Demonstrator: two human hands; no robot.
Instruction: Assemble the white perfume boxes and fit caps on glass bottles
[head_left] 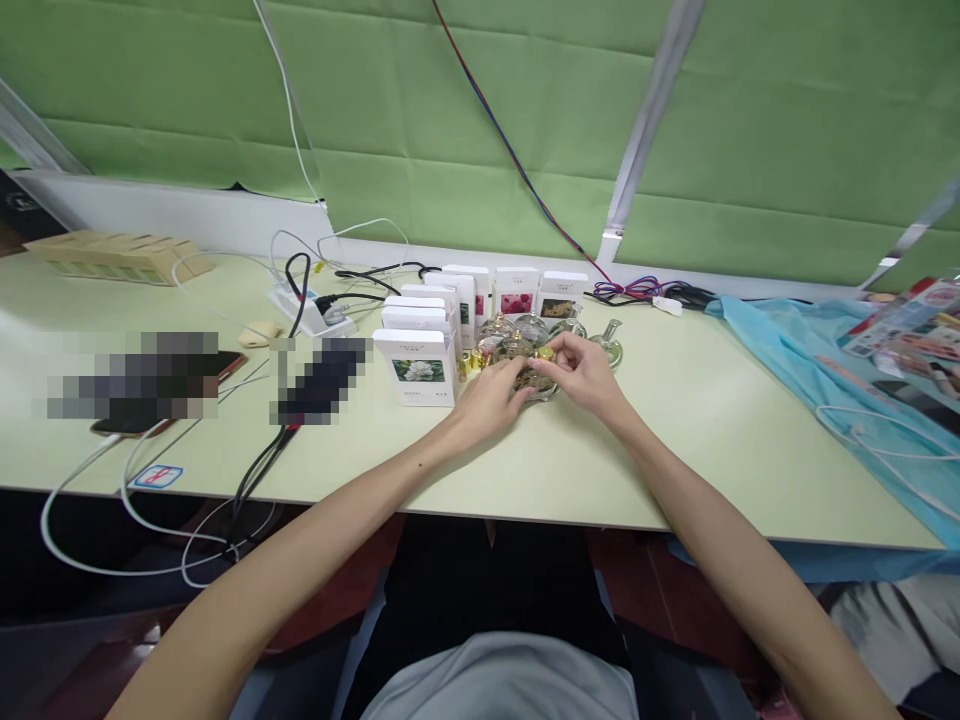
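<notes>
My left hand (491, 398) is closed on a round glass bottle (541, 390) that lies on the table with dark dried plant bits inside. At the bottle's neck my right hand (589, 372) pinches a small gold cap (546, 353) between thumb and fingers. Whether the cap is seated on the neck cannot be made out. Behind the hands are several similar glass bottles, among them one (611, 350) with its neck tilted up. More gold caps (471, 362) are beside my left hand, partly covered by it. A white box with a white flower picture (416, 390) stands left of that hand.
More white picture boxes (516, 290) stand behind the bottles. Phones (150, 405), cables and a power strip (311, 310) occupy the left side. Yellowish cartons (120, 257) lie at the far left. Blue plastic sheeting (795, 370) covers the right end, with packets on it.
</notes>
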